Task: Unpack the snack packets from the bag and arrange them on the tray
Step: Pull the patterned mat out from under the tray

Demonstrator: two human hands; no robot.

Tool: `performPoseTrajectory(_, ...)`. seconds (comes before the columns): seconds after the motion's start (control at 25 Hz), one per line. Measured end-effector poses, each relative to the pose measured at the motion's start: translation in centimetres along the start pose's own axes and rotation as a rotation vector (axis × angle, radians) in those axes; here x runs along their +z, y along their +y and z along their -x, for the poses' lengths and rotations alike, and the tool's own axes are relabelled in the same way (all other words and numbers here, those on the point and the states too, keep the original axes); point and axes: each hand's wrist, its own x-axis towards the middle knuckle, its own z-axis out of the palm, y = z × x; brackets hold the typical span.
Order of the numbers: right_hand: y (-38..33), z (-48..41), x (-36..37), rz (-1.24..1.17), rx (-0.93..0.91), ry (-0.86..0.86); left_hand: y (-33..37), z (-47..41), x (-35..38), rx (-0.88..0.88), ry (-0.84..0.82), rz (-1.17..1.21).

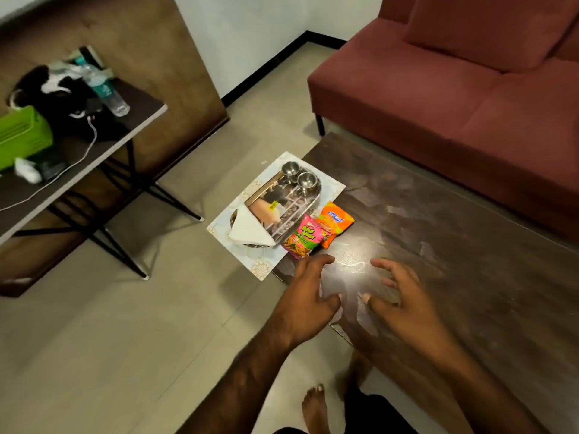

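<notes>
A: Bare foot point(315, 408) on the floor closest to us, and just above it both hands are out over the dark worktop point(438, 220). Left hand point(308, 296) spread loose, fingers curled, nothing in it. Right hand point(404, 297) the same, fingers splayed and empty.

B: And the snacks?

A: Two packets showing. The pink packet point(302, 236) lies against the near right edge of the steel tray point(283, 200), overlapping its rim as far as I can tell. The orange packet point(335, 222) sits just beside the tray on the right, touching the pink one, on the worktop rather than on the tray.

B: What else is on that tray?

A: Two small steel cups point(299, 173) at its far end and a folded white napkin point(250, 228) at its near-left end. The middle of the tray is bare. Under the tray there's a patterned mat point(266, 267), hanging off the worktop's corner.

B: Any bag?

A: No bag in view, so I can't say whether more packets are waiting. By my reading, unpacking is done for these two, but arranging is left: neither packet is properly on the tray. The left hand is nearest the pink one.
</notes>
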Motion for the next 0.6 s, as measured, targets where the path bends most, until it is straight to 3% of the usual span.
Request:
performPoseTrajectory(0.4,-0.6,-7.7,-2.0,-0.063,-0.031,-0.192,3.1,-3.6,-2.2,-0.180,0.132,-0.079)
performPoseTrajectory(0.6,-0.9,-8.7,-3.4,-0.046,-0.023,-0.245,5.0,-4.8,-2.2,-0.220,0.114,-0.109)
